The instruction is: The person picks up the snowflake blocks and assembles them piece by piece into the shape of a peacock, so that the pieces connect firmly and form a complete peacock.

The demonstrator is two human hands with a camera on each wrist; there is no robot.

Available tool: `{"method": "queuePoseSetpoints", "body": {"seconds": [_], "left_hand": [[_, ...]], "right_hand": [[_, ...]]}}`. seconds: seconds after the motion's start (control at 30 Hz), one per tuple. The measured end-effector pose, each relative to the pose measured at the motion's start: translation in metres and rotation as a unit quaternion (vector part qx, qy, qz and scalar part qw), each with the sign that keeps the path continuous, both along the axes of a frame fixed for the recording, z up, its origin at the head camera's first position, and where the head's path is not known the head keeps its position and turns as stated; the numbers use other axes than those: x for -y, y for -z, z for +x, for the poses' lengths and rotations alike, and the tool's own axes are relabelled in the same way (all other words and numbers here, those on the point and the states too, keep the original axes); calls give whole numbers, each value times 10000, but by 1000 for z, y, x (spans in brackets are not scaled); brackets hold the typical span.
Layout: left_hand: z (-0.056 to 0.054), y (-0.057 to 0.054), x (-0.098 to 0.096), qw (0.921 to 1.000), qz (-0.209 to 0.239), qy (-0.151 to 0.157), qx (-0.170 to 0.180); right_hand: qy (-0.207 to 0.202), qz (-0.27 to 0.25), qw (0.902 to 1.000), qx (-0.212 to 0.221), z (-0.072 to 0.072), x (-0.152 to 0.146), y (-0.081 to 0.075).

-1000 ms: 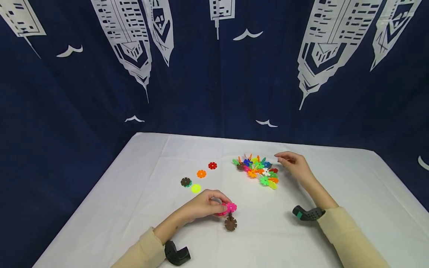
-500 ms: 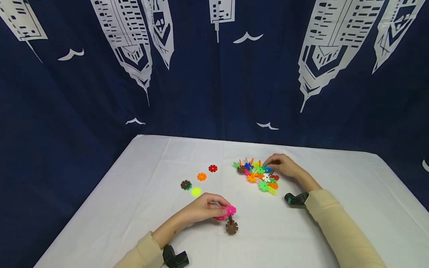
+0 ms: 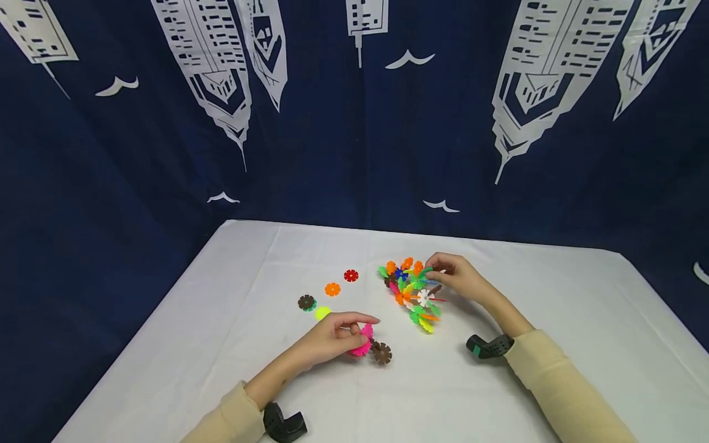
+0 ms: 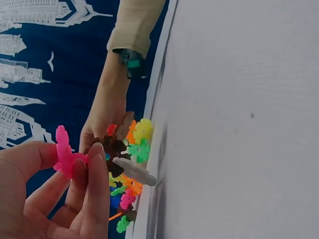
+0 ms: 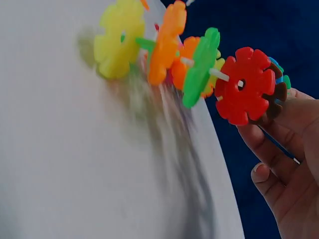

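My left hand (image 3: 331, 342) pinches a small joined piece of notched snowflake discs near the middle of the table. Its pink disc (image 3: 360, 348) sits at the thumb and fingers, and a brown disc (image 3: 383, 353) sticks out to the right. A pale grey disc (image 4: 135, 172) on this piece shows in the left wrist view. Farther back, my right hand (image 3: 455, 277) grips the right edge of a bigger, many-coloured cluster of linked discs (image 3: 402, 298). In the right wrist view, its red disc (image 5: 243, 93) and yellow disc (image 5: 118, 42) stand out beside the fingers.
Loose discs lie left of the cluster: red (image 3: 351, 275), orange (image 3: 332, 289), yellow (image 3: 322, 313), and dark brown (image 3: 306, 302) overlapping a green one. A white cloth covers the table (image 3: 232, 307). Behind it hangs a dark blue printed curtain (image 3: 332, 154).
My right hand has moved left onto the cluster, gripped its edge and tilted it, shifting it slightly left. The piece in my left hand has turned, its brown disc swinging upward.
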State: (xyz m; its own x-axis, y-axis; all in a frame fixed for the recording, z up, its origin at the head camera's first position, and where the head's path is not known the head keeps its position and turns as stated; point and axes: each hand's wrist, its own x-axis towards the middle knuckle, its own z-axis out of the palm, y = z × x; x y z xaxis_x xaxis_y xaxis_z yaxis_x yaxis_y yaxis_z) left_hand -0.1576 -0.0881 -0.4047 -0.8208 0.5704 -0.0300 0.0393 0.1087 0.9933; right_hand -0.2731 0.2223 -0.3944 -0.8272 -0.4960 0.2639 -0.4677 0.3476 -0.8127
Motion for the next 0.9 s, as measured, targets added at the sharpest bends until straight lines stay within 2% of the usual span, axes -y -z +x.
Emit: {"method": "queuePoseSetpoints", "body": {"seconds": [0.1, 0.23, 0.37, 0.5, 0.57, 0.63, 0.77, 0.83, 0.9], "left_hand": [[2, -1, 6, 9987, -196, -206, -429], [5, 0, 13, 9927, -456, -496, -1001], [6, 3, 19, 9899, -536, -583, -1175], [5, 4, 24, 9889, -619, -685, -1168], [4, 2, 27, 9855, -711, -791, -1322], [2, 1, 29, 9779, -869, -955, -1641], [-2, 2, 32, 9516, -1233, -1401, -2444], [-6, 5, 33, 9432, -1291, -1630, -2589], [-10, 7, 32, 9391, -1255, -1877, -2590]], "right_hand": [[-5, 16, 10000, -76, 7, 15, -6], [237, 118, 9994, -244, 15, 31, -10], [439, 125, 9985, -314, 21, 43, -12], [331, 158, 9974, -613, 23, 56, -16], [232, 166, 9967, -766, 23, 62, -17], [162, 158, 9960, -861, 24, 67, -16], [219, -57, 9968, -773, 27, 71, -11], [72, -294, 9978, -586, 27, 70, -8], [-108, -485, 9978, -434, 28, 70, -5]]}}
